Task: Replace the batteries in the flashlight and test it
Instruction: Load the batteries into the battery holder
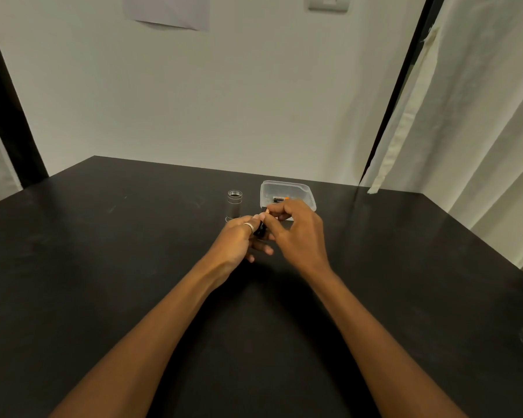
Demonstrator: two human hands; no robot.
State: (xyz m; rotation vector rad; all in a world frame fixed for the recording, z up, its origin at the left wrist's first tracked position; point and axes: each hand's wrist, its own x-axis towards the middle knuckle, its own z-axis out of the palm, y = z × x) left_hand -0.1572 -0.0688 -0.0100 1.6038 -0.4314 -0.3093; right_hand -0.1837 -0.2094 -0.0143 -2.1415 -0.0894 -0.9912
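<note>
The left hand [239, 236] grips a small black flashlight part [259, 230] above the table [103, 267]; the right hand [293, 227] pinches something at its top, likely a battery. The flashlight body [234, 205] stands beside the plastic tub [284, 188]. Next, seating calls for correct polarity

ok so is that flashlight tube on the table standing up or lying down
Standing upright. The flashlight tube rests on end on the black table, its open threaded mouth facing up.
</note>
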